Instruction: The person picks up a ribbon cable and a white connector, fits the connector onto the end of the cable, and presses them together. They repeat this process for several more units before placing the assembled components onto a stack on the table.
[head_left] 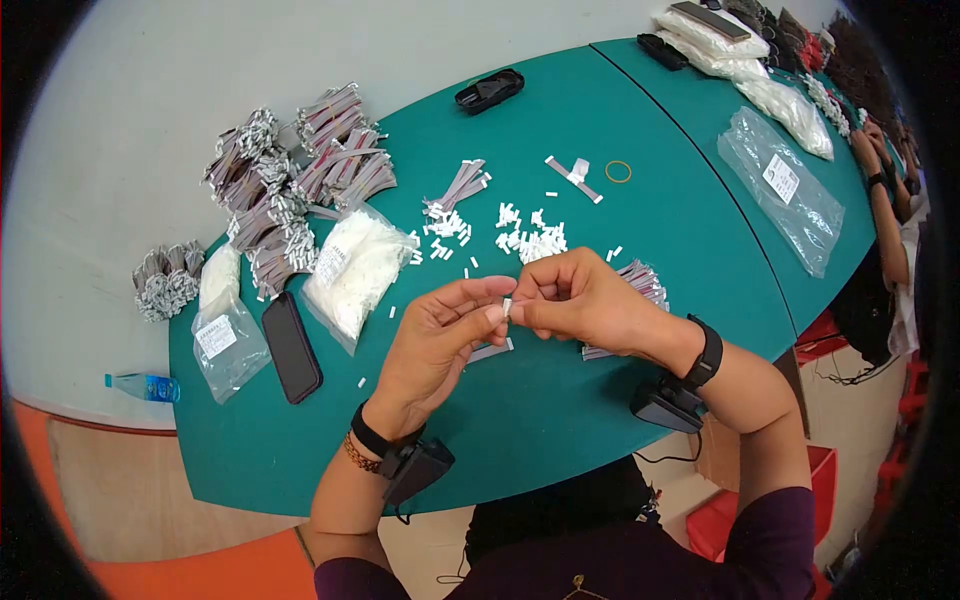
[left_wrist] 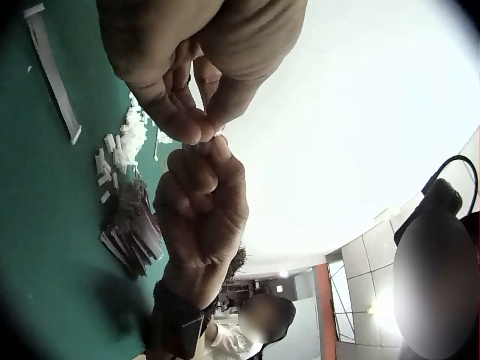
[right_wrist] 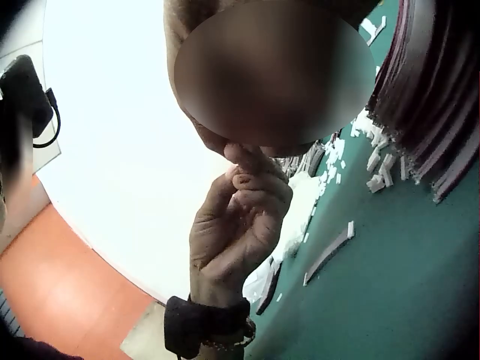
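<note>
In the head view my left hand [head_left: 445,325] and right hand [head_left: 575,300] meet over the front of the table, thumbs and fingertips almost touching. Between them shows a small white piece [head_left: 507,307], pinched from both sides; the fingers hide most of it. In the left wrist view the right hand [left_wrist: 201,202] has its fingers curled in at the pinch. Below the hands lies a single flat ribbon cable [head_left: 491,351] with white ends. A bundle of such cables [head_left: 640,288] lies beside the right hand, and loose small white pieces [head_left: 540,243] are heaped just beyond.
Cable bundles [head_left: 255,165] pile up at the left back, near a bag of white pieces [head_left: 355,270] and a black phone [head_left: 292,347]. A black case [head_left: 490,90], a rubber band [head_left: 618,172] and a clear bag [head_left: 790,200] lie farther off. Another person's arm [head_left: 880,215] reaches in at right.
</note>
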